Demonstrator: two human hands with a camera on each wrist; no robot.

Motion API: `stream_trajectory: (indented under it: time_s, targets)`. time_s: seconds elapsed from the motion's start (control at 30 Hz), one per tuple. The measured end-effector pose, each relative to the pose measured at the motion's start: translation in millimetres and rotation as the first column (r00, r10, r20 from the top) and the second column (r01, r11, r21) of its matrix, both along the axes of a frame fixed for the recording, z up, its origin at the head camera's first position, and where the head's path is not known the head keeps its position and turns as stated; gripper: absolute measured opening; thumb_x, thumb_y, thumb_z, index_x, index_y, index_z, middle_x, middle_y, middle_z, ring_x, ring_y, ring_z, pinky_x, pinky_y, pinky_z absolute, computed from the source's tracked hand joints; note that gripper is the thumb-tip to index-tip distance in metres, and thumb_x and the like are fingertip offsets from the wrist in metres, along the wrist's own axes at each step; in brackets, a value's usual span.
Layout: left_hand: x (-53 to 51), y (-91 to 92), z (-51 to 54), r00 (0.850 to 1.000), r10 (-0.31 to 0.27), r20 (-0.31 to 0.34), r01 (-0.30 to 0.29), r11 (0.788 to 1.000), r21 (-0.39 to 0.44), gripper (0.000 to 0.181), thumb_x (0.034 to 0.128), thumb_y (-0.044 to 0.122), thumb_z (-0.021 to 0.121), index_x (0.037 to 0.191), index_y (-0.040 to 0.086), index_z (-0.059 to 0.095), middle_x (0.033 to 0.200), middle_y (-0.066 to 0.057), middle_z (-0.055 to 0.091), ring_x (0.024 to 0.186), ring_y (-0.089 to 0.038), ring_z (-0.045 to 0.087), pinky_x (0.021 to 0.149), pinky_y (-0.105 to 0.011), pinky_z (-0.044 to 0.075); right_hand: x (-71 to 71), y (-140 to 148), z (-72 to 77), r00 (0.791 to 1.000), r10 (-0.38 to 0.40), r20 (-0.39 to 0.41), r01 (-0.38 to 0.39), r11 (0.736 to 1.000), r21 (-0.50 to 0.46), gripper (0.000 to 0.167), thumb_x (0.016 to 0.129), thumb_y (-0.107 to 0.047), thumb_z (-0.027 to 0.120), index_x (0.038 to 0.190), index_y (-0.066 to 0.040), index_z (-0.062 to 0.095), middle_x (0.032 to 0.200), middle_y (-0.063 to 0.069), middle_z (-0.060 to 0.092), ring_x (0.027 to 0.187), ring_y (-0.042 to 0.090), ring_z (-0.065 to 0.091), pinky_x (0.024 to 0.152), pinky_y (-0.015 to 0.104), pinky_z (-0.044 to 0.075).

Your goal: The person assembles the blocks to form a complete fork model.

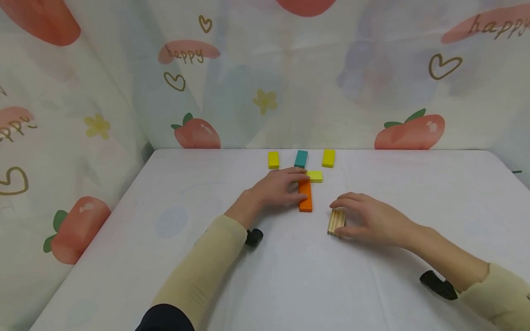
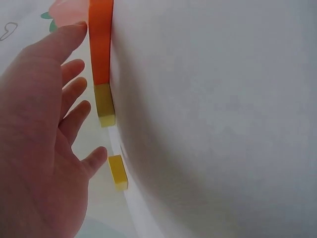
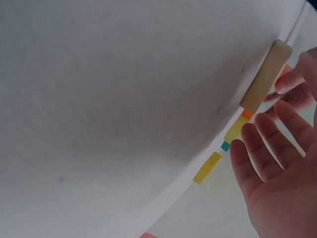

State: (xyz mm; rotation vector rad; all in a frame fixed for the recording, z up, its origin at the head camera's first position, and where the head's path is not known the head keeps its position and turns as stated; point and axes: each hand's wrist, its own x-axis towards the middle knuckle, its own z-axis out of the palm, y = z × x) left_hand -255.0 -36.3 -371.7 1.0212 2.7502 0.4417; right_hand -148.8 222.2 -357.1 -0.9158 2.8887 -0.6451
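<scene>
Currently reaching over small coloured blocks with both bare hands, low above a white tablecloth [image 1: 290,280]. Have the left hand [image 1: 276,186] at the long orange block [image 1: 305,205], palm down, with fingertips over the far end and thumb beside the middle. Keeping those fingers parted and gently bent, with a clear gap between thumb and the rest; cannot tell about actual contact with the orange. Can see the same loose spread in the left wrist view, with the thumb tip right by the orange edge.

Have the right hand [image 1: 374,220] over the striped wooden block [image 1: 336,222], to the right of the orange block and apart from it. Spanning the wood widely, with thumb at the near end and fingertips at the far end; cannot tell touching from almost touching. Can make out nearly straight, slightly separated fingers in the right wrist view.

Can see a pale yellow block [image 1: 315,176] crosswise at the far end of the orange, partly hidden by left fingertips. Just beyond that, can see a teal block [image 1: 301,158], flanked at some distance by a left yellow block [image 1: 273,160] and a right yellow block [image 1: 328,158]. Behind the table, can see a fruit-printed backdrop [image 1: 298,124] with "happy" lettering, hearts and yellow flowers
</scene>
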Motion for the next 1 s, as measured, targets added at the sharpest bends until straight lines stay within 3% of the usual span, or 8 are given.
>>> stream_trajectory:
  time_s: [0.43, 1.0]
  targets:
    - [-2.0, -0.2, 2.8, 0.999, -0.019, 0.037, 0.020, 0.999, -0.033, 0.053, 0.0992, 0.048, 0.061, 0.147, 0.025, 0.056, 0.157, 0.007, 0.041, 0.144, -0.017, 0.035, 0.118, -0.038, 0.029, 0.2, -0.5, -3.8, 0.999, 0.035, -0.029, -0.033, 0.998, 0.049, 0.044, 0.084, -0.037, 0.083, 0.121, -0.018, 0.069, 0.122, -0.005, 0.061, 0.112, 0.019, 0.058, 0.095, 0.047, 0.052]
    - [-1.5, -2.4, 6.7, 0.999, -0.028, 0.030, 0.030, 0.998, -0.055, 0.053, 0.0996, 0.046, 0.061, 0.147, 0.023, 0.055, 0.157, 0.006, 0.042, 0.144, -0.017, 0.035, 0.118, -0.037, 0.029, 0.6, 0.6, -4.9, 0.998, 0.036, -0.047, -0.033, 0.997, 0.064, 0.046, 0.082, -0.037, 0.085, 0.121, -0.019, 0.069, 0.120, -0.007, 0.062, 0.111, 0.019, 0.058, 0.094, 0.046, 0.053]
